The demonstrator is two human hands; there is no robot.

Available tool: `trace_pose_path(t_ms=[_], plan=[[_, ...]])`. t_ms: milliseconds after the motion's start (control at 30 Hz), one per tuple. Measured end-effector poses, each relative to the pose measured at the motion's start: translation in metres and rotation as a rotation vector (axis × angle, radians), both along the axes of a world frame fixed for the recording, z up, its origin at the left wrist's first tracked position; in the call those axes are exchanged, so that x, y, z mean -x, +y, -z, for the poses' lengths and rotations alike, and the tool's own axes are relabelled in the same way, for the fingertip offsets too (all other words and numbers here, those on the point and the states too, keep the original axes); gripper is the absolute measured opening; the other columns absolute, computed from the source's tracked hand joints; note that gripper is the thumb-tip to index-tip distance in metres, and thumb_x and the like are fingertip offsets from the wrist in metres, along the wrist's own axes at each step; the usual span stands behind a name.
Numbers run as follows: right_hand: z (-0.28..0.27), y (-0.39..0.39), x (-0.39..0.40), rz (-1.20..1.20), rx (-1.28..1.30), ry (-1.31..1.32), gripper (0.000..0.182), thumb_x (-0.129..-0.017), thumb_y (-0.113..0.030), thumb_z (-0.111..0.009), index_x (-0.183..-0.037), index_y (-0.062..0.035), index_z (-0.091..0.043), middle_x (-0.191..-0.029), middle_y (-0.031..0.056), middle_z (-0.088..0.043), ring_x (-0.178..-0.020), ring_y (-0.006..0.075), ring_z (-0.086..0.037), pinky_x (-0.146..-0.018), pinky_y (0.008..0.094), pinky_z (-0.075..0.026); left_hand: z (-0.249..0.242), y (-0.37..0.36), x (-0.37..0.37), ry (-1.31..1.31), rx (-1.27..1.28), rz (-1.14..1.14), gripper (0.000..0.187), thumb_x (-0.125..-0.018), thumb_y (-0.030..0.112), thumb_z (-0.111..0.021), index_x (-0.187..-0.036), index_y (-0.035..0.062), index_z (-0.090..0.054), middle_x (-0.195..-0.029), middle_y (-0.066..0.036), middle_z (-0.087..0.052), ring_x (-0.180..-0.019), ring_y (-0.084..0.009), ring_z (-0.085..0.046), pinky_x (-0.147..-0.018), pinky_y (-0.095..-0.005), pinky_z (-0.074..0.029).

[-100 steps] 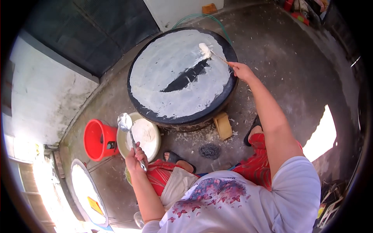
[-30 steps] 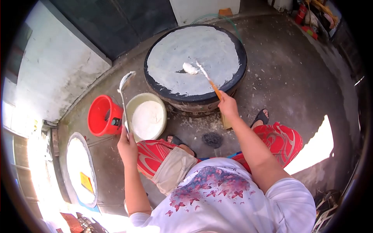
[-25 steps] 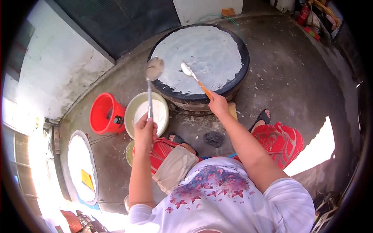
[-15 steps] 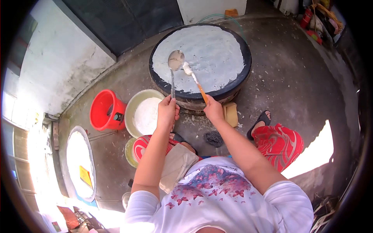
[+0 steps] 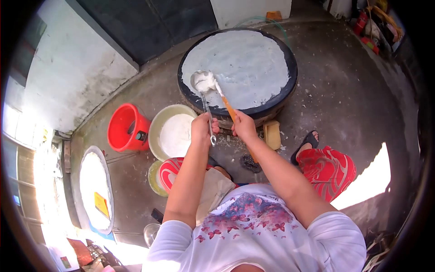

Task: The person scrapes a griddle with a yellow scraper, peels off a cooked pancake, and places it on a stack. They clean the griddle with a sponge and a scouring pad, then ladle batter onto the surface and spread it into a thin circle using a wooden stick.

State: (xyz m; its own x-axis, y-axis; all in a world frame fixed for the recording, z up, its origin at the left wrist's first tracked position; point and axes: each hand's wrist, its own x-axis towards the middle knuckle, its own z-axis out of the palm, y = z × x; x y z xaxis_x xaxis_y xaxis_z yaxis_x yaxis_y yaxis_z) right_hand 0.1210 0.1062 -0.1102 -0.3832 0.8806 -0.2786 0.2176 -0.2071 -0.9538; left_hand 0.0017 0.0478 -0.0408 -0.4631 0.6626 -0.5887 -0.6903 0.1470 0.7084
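My left hand is wrapped round the handle of a metal ladle, whose bowl is over the near left part of a large round griddle. White batter shows in the bowl. In my right hand is a wooden-handled spatula, its batter-covered tip at the ladle's bowl. A thin pale layer of batter covers most of the griddle, leaving the dark rim bare.
Left of the griddle stand a pale basin of white batter, a red bucket and a smaller yellowish bowl. A tan container and a dark scrubber lie near my feet. A round tray is at far left.
The ladle's bowl has tipped and now shows a lump of white batter. The spatula tip has moved down and left against it, and both hands have shifted slightly.
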Motion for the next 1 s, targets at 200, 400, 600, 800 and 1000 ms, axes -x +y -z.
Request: trace_pose_path(t_ms=[200, 400, 600, 800, 1000], plan=[[0.010, 0.043, -0.029, 0.282, -0.343, -0.115, 0.028, -0.085, -0.020, -0.046, -0.109, -0.0113, -0.058, -0.082, 0.0142, -0.062, -0.074, 0.0288, -0.060, -0.067, 0.0356, -0.047, -0.030, -0.031, 0.036, -1.161, -0.692, -0.003, 0.034, -0.093, 0.013, -0.034, -0.116, -0.0113, -0.036, -0.069, -0.005, -0.042, -0.049, -0.0092, -0.037, -0.038, -0.0209, -0.035], [0.028, 0.009, -0.008, -0.443, -0.455, -0.239, 0.030, -0.084, -0.027, -0.047, -0.107, -0.0121, -0.059, -0.101, 0.0154, -0.059, -0.096, 0.0327, -0.055, -0.082, 0.0379, -0.044, -0.057, -0.059, 0.060, -1.070, -0.822, 0.024, 0.041, -0.092, 0.010, -0.032, -0.125, -0.0125, -0.027, -0.069, -0.005, -0.041, -0.048, -0.0114, -0.039, -0.037, -0.0232, -0.036], [0.024, 0.061, -0.061, 0.255, -0.274, -0.147, 0.029, -0.087, -0.019, -0.046, -0.110, -0.0052, -0.057, -0.102, 0.0152, -0.061, -0.095, 0.0247, -0.059, -0.080, 0.0295, -0.044, -0.044, -0.133, 0.113, -0.732, -0.574, -0.146, 0.035, -0.092, 0.013, -0.036, -0.118, -0.0107, -0.037, -0.070, -0.005, -0.041, -0.049, -0.0092, -0.037, -0.038, -0.0200, -0.031], [-0.017, -0.019, -0.065, -0.612, -0.267, -0.390, 0.029, -0.083, -0.023, -0.053, -0.109, -0.0106, -0.059, -0.097, 0.0116, -0.062, -0.091, 0.0259, -0.060, -0.080, 0.0320, -0.045, 0.040, -0.160, 0.151, -0.654, -0.262, -0.369, 0.030, -0.092, 0.015, -0.035, -0.107, -0.0111, -0.039, -0.068, -0.005, -0.041, -0.049, -0.0093, -0.038, -0.038, -0.0197, -0.033], [0.014, 0.010, -0.095, -0.228, -0.447, -0.038, 0.045, -0.080, -0.001, -0.052, -0.124, -0.0071, -0.046, -0.105, 0.0107, -0.058, -0.077, 0.0167, -0.060, -0.070, 0.0279, -0.048, 0.154, -0.169, 0.173, -0.684, -0.292, -0.436, 0.034, -0.092, 0.016, -0.036, -0.113, -0.0113, -0.034, -0.092, -0.021, -0.052, -0.064, -0.0189, -0.051, -0.056, -0.0259, -0.048]])
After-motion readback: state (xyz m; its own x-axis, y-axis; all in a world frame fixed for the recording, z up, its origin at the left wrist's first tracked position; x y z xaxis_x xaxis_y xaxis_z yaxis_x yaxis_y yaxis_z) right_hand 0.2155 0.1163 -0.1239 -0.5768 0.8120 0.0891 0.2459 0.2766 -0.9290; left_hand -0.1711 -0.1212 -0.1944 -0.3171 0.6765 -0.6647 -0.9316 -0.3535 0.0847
